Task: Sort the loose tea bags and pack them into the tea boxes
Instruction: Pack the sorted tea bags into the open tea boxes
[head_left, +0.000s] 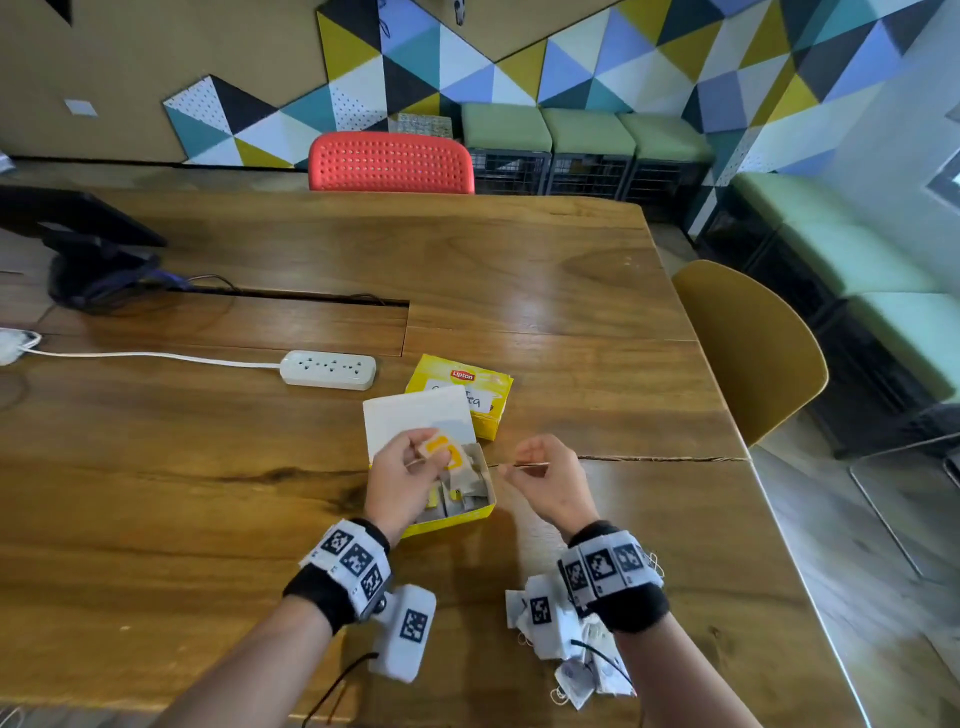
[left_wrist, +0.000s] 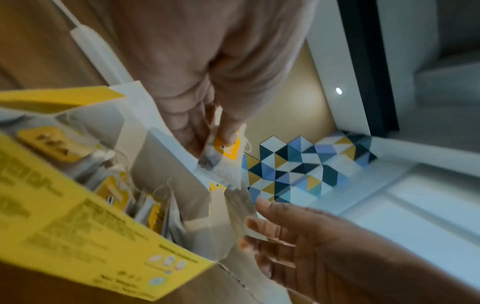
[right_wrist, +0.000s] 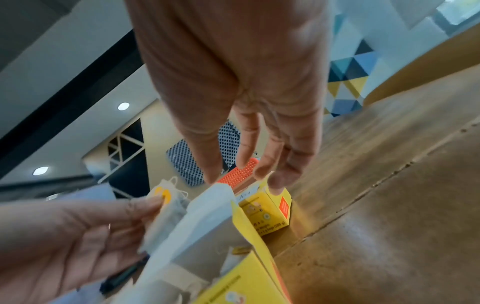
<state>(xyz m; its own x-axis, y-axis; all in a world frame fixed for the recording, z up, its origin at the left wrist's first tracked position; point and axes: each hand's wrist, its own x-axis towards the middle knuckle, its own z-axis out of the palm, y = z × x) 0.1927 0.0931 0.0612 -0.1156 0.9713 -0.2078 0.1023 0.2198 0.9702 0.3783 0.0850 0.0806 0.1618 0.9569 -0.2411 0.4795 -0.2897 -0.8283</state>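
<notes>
My left hand (head_left: 434, 460) pinches a tea bag (head_left: 442, 451) with a yellow tag just above the open yellow tea box (head_left: 480, 512), whose white lid flap (head_left: 415, 415) stands up behind. In the left wrist view the tea bag (left_wrist: 223, 158) hangs from the fingertips over the box (left_wrist: 78, 216), which holds several bags. My right hand (head_left: 517, 470) hovers right of the box, fingers relaxed and holding nothing. A second, closed Lipton box (head_left: 467, 387) lies just behind. Loose white tea bags (head_left: 571, 654) are heaped under my right wrist.
The wooden table (head_left: 571, 291) ends at the right, where a yellow chair (head_left: 748, 348) stands. A white power strip (head_left: 328, 369) with its cord lies left of the boxes. A red chair (head_left: 390, 162) is at the far side, a black monitor stand (head_left: 88, 260) at the left.
</notes>
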